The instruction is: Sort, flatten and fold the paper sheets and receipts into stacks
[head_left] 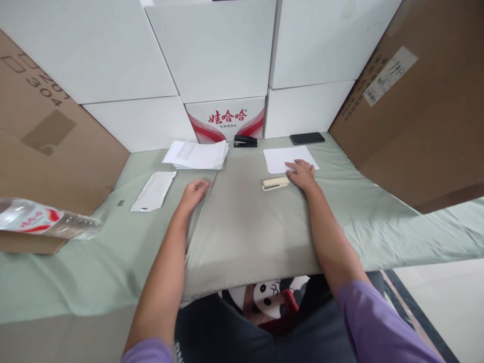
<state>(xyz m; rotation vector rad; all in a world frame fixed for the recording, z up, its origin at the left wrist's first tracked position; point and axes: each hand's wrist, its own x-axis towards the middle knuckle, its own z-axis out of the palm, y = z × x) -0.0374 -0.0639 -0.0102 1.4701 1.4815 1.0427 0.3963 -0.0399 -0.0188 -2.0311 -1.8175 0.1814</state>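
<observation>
From the head camera, looking down over the cloth-covered table (242, 237), the right hand (301, 174) lies flat and open, fingers spread, resting on the near edge of a single white sheet (289, 158) and gripping nothing. Just beside that hand, on its inner side and touching or all but touching it, sits the cream stapler (276, 183), lying on the cloth with its jaw closed and no paper in it. The left hand (194, 192) is over on the other side, loosely curled, fingertips down on a fold in the cloth, also empty. Beyond the left hand's fingertips lies a stack of papers (197, 154), and out past its outer side a lone white envelope (154, 191). Farther off from both hands, against the boxes, sit a black stapler (245, 141) and a dark phone (307, 138). A water bottle (45, 220) pokes in well away on the left. Judging by the layout, the paperwork looks barely begun: one sheet is drawn out under the right hand, the stack seems untouched, the stapler is not lifted, and no stapled set shows anywhere.
</observation>
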